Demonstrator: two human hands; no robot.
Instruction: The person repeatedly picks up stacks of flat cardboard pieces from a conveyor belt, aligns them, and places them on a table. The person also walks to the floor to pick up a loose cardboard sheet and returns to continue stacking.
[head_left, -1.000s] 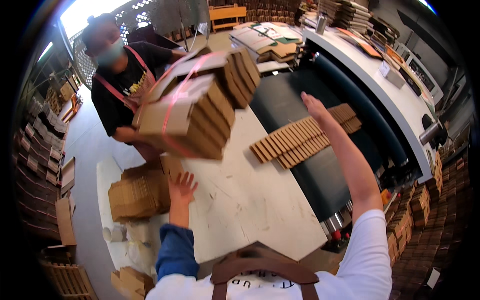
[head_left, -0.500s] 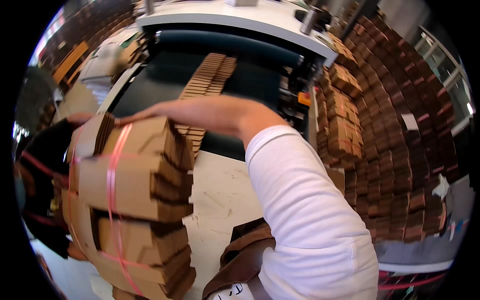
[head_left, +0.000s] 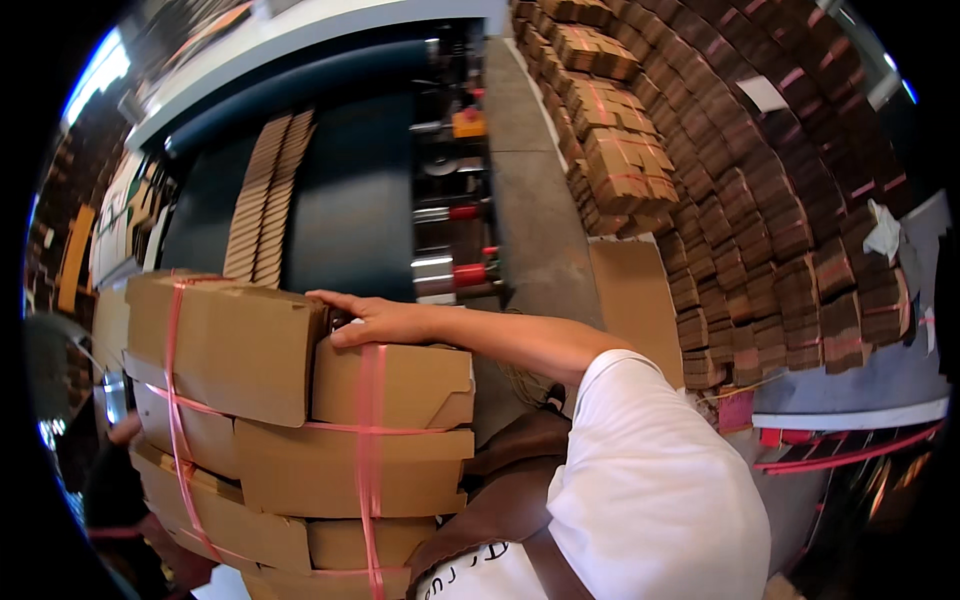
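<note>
A large strapped bundle of flat brown cardboard pieces (head_left: 350,470) fills the lower left, several stacks bound together by pink strapping (head_left: 370,415). My right hand (head_left: 380,322) lies at its top, fingers hooked over a cardboard edge by the gap between two stacks, thumb apart on the near side. My right arm, in a white sleeve, reaches in from the right. My left hand does not show; the bundle may be hiding it. At the far left another person's hand (head_left: 126,430) is close to the bundle's side.
Beyond the bundle a machine with a dark green belt (head_left: 350,210) carries rows of overlapping cardboard pieces (head_left: 270,190). Strapped cardboard bundles (head_left: 625,165) line the right, before tall stacks (head_left: 760,220). A flat cardboard sheet (head_left: 635,300) lies on the concrete floor (head_left: 530,170).
My view has swung to the right, away from the machine. The bundle has turned and now sits nearer to me. My right hand has drawn back from its far side to its top.
</note>
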